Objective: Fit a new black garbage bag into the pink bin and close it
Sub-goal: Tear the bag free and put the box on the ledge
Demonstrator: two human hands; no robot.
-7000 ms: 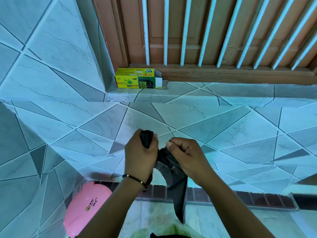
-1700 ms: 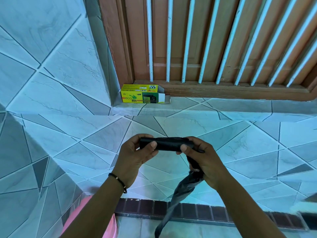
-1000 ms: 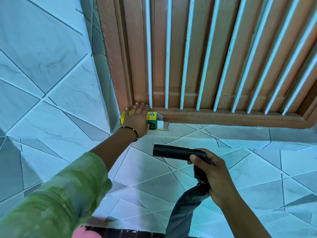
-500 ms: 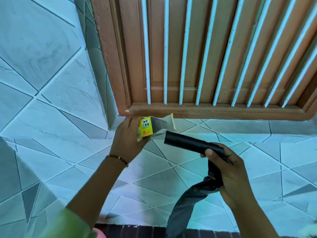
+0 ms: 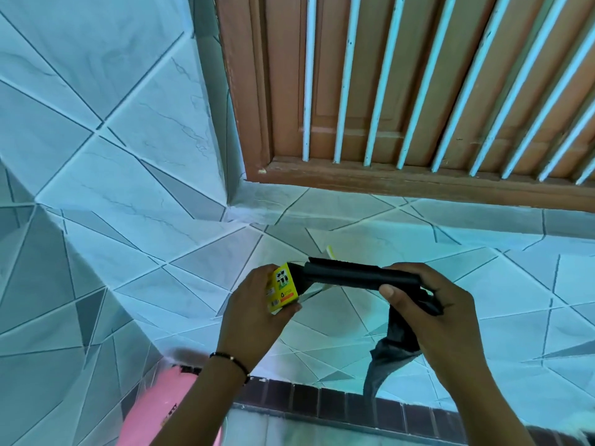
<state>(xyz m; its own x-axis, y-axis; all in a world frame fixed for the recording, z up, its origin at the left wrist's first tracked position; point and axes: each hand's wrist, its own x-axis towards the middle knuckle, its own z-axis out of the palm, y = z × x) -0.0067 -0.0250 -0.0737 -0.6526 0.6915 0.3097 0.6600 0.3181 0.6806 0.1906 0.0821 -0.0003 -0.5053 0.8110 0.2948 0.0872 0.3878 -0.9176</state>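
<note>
At the lower left edge, the pink bin (image 5: 151,410) shows only in part, cut off by the frame and by the forearm in front of it, with dark print on its side; whether it is open or lined cannot be told. Above and to the right of it, the left hand (image 5: 254,312) is curled around one yellow garbage-bag box (image 5: 282,291), thumb on the near face and fingers wrapped behind, so the hand is clamped on the box. A beaded bracelet (image 5: 230,360) sits on that wrist. One black roll of garbage bags (image 5: 347,276) lies level between the two hands, its left end at the box's open mouth; how far in it reaches cannot be told. The right hand (image 5: 431,310) closes on the roll's right end, thumb pressed on the near side and fingers folded over the top. From under that hand a single loose black garbage bag (image 5: 391,349) hangs down, crumpled and narrowing to a point near the dark brick strip (image 5: 322,400). Behind everything run the pale tiled wall (image 5: 112,188) and a brown wooden window frame (image 5: 402,185) with white bars.
</note>
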